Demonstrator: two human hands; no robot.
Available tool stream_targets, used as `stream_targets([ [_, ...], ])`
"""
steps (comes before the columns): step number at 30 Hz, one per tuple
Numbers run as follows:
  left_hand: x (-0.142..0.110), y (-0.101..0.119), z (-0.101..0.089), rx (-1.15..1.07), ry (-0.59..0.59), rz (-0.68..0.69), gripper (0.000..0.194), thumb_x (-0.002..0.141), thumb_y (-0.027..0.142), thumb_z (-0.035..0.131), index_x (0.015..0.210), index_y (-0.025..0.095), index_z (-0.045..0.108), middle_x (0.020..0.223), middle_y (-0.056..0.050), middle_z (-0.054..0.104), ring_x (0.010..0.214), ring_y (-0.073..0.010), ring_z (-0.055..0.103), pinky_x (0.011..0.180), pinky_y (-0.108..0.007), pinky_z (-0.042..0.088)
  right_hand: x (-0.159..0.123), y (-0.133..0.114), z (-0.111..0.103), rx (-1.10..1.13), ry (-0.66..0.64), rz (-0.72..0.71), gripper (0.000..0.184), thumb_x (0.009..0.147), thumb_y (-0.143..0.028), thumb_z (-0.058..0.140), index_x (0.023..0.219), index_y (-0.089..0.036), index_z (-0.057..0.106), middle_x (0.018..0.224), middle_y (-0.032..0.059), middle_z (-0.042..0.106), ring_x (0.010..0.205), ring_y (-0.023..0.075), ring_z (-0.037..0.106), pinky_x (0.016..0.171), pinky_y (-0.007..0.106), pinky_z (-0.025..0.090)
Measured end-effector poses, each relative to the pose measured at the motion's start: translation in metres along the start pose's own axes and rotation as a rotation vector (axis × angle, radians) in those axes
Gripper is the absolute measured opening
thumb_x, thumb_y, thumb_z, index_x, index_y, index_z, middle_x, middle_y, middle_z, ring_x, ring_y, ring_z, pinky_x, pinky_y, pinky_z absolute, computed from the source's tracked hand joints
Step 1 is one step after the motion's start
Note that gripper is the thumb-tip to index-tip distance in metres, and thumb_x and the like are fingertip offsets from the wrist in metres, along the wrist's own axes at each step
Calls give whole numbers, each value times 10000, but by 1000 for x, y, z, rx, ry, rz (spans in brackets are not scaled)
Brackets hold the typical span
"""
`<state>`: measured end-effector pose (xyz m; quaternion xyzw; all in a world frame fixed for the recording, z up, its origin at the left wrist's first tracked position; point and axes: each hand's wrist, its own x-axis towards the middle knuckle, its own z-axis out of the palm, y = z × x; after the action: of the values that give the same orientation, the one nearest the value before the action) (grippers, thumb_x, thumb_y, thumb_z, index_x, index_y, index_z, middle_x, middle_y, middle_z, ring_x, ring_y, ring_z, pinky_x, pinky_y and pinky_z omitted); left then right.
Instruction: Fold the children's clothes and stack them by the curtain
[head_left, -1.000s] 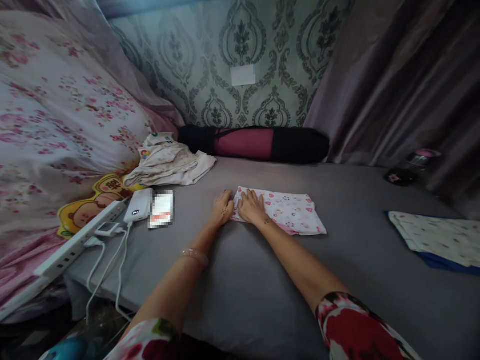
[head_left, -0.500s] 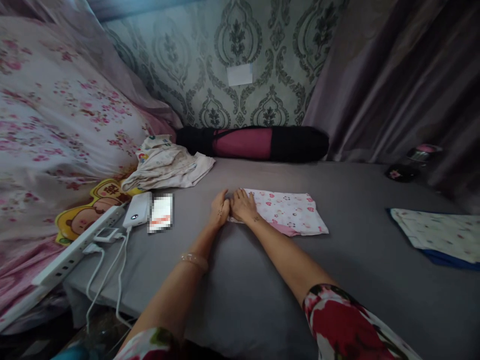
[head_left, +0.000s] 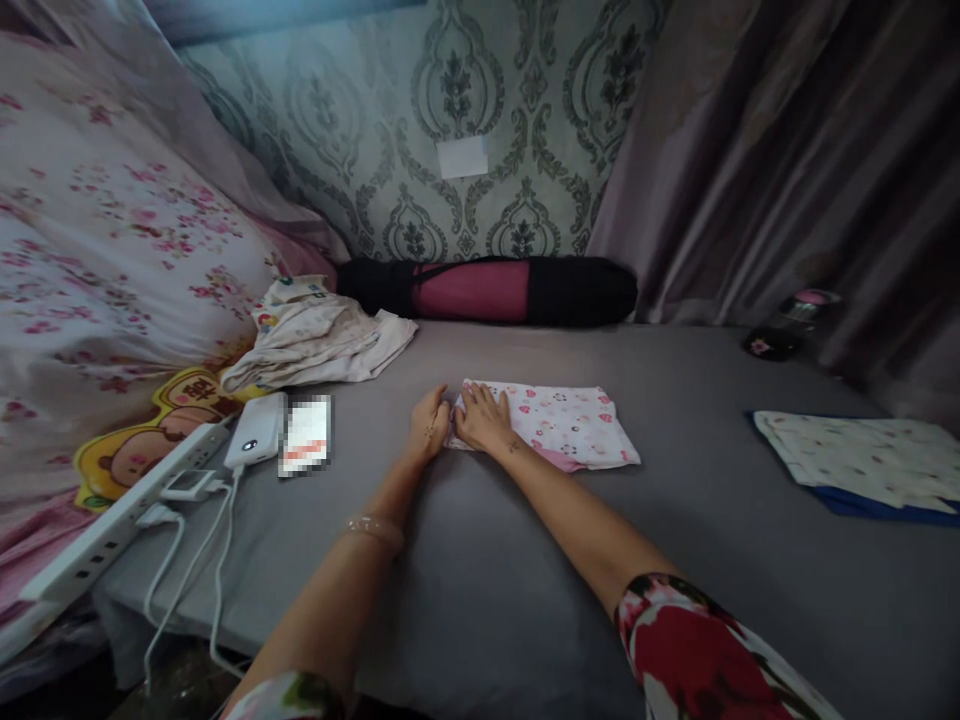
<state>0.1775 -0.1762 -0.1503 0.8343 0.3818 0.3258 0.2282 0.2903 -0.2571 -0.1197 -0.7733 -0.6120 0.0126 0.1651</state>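
Observation:
A folded white cloth with pink heart and flower prints [head_left: 574, 418] lies flat on the grey sheet, a solid pink part showing along its near edge. My right hand [head_left: 482, 418] rests palm down on its left end, fingers spread. Against the cloth's left edge is my left hand [head_left: 429, 427], turned on its side with the thumb toward the cloth and fingers closed at the edge. Its fingertips are partly hidden, and the two hands nearly touch.
Another folded cloth, pale with a blue underside [head_left: 862, 460], lies to the right. At left are crumpled clothes [head_left: 322, 335], a power bank [head_left: 255, 430], a power strip [head_left: 127, 510] with white cables and a yellow cartoon cushion [head_left: 124, 465]. A black-and-pink roll bag [head_left: 472, 290] lies along the wall.
The view has shifted slightly, so the surroundings sit further left. My right hand's fingers look a little more spread on the cloth; both hands stay at its left end.

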Motion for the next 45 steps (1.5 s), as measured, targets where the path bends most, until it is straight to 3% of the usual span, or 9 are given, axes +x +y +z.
stream_targets([
  [8,-4,8,-2,137,-91,35,459,915,274,308,1312,116,474,1339,-136,538,1260,-224,475,1081,-398,340,3,7,-6,66,-64,3,536,959,-357,230,1440,-155,351,1513,104,327,1383,251,256,1105,525,156],
  [13,-10,16,-4,265,-214,153,473,934,318,316,1376,186,416,1433,-74,458,1370,-220,332,1130,-427,245,-6,26,-16,16,26,89,534,967,-359,223,1415,-117,385,1505,143,329,1392,270,232,1113,531,111],
  [19,-13,21,-6,298,-319,216,488,944,376,306,1395,230,419,1452,-35,444,1395,-236,285,1144,-471,198,-12,35,-11,-7,3,126,521,961,-348,245,1399,-116,407,1493,150,348,1379,277,258,1105,543,119],
  [25,-13,19,-6,289,-317,217,475,945,396,311,1375,256,455,1454,-31,441,1389,-252,300,1134,-492,212,-12,36,-15,10,-21,116,516,972,-360,226,1408,-146,399,1501,128,343,1382,250,257,1115,510,118],
  [34,-14,22,-8,298,-322,227,548,919,524,381,1368,222,464,1460,-61,432,1383,-273,306,1135,-494,195,-37,66,-25,-39,26,170,538,969,-399,238,1433,-158,369,1508,137,326,1391,271,236,1111,527,88],
  [39,-14,19,-7,290,-307,239,572,895,562,415,1359,234,477,1449,-69,445,1378,-287,313,1125,-498,207,-39,66,-20,-35,25,193,548,960,-407,253,1436,-161,366,1505,143,329,1386,286,243,1103,550,93],
  [45,-14,20,-8,294,-308,236,560,896,553,419,1355,239,481,1449,-69,445,1377,-287,315,1121,-505,212,-39,69,-28,-6,-31,186,540,956,-368,246,1446,-168,350,1516,130,311,1395,268,235,1111,531,111],
])
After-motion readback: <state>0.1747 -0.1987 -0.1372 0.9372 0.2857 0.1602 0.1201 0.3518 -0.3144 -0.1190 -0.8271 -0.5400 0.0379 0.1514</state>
